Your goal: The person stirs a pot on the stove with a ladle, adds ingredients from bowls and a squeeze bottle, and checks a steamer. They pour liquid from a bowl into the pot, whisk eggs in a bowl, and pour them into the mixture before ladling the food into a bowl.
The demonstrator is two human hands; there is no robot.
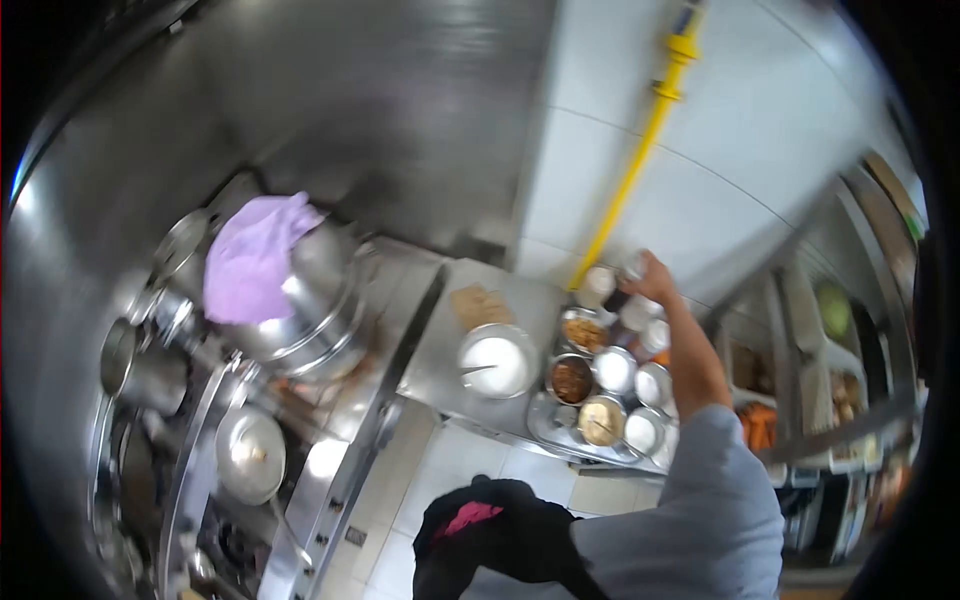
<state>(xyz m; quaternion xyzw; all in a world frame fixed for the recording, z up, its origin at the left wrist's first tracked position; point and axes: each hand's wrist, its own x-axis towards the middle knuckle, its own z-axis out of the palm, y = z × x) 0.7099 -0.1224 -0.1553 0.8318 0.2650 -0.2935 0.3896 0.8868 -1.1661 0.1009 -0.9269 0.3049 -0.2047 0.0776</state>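
My right hand [652, 278] reaches to the back of the seasoning tray by the tiled wall. Its fingers are closed around a small clear-topped container [632, 266], blurred and partly hidden by the hand. Close to it stand a pale-topped jar [598, 284] and a dark container [617, 300]. Nearer to me are metal bowls: orange-brown bits [584, 331], dark brown sauce [571, 380], a yellowish paste [601, 422] and white powder [614, 370]. A bowl of white contents [495, 364] with a utensil in it sits left of the tray. My left hand is out of view.
A large steel pot [330, 300] with a purple cloth [255, 262] over it stands on the stove at left. A round pan [251, 455] and other pots are beside it. A yellow pipe [640, 165] climbs the wall. A rack with produce bins [820, 350] is at right.
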